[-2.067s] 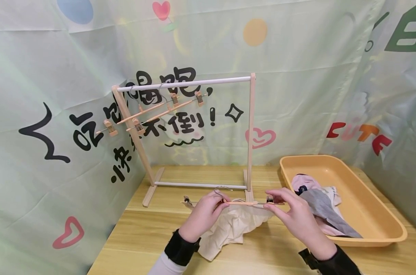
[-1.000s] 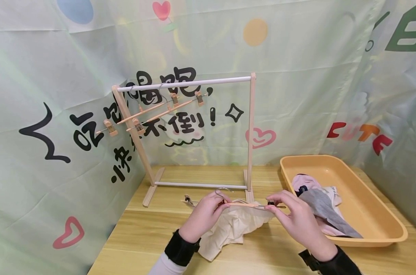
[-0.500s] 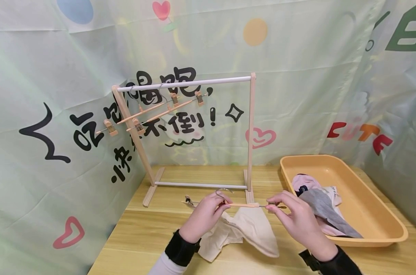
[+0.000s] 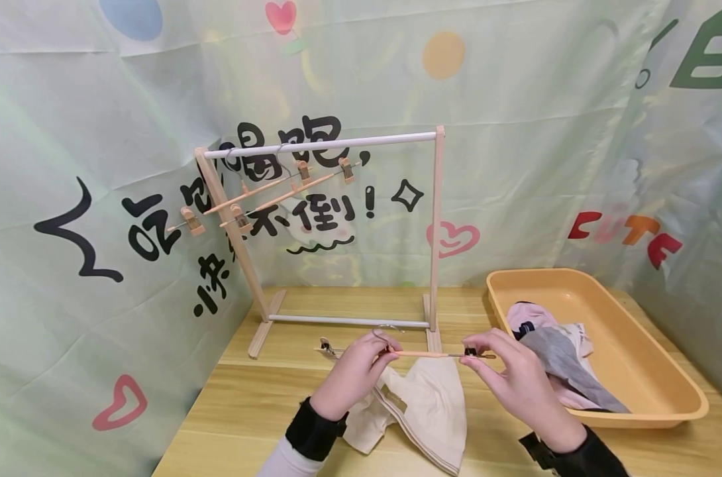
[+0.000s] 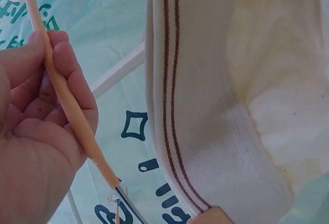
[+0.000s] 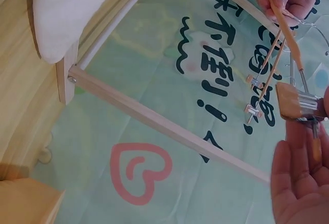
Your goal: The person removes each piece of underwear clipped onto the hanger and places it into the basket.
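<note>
Over the table, my left hand (image 4: 355, 368) grips the wooden bar of a clip hanger (image 4: 420, 354), fingers curled round it beneath its metal hook. My right hand (image 4: 510, 371) pinches the hanger's right clip (image 6: 300, 103) between thumb and fingers; no cloth shows in that clip. A cream cloth garment (image 4: 432, 404) hangs down below the bar between my hands. Its band with two brown stitched lines (image 5: 172, 90) runs down to the left clip (image 5: 211, 217) in the left wrist view. In the head view the other clip (image 4: 325, 345) pokes out beyond my left hand.
A wooden rack (image 4: 435, 232) with a white top rail stands behind my hands. Two clip hangers (image 4: 289, 195) hang at its left end. An orange tray (image 4: 653, 384) at the right holds pink and grey clothes (image 4: 560, 358). A printed curtain (image 4: 516, 165) encloses the table.
The garment's right part, earlier up by the bar, has dropped and now hangs lower toward the front. Both hands stay nearly in place on the hanger.
</note>
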Motion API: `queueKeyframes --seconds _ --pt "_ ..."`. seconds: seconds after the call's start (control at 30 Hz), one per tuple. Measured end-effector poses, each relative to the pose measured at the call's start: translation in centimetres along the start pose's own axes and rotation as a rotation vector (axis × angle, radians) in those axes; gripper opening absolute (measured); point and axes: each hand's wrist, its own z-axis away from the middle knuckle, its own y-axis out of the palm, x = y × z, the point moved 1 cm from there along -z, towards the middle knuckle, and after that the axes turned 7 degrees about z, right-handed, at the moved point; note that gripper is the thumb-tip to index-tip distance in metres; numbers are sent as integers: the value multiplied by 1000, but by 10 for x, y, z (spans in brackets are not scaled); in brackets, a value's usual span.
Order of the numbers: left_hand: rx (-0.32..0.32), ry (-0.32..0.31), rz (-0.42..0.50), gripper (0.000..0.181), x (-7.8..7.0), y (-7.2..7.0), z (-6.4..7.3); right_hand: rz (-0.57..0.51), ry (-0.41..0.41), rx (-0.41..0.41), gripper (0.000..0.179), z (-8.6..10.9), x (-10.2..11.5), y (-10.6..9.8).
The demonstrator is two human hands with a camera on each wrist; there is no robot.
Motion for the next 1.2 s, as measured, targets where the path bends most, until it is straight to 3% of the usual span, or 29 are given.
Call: queueKeyframes --seconds 0.53,1.2 --pt "-2 -8 -28 25 1 -2 0 47 118 93 40 2 -4 5" --pt "-27 -34 -37 22 0 -1 -1 125 90 110 53 1 -2 9"
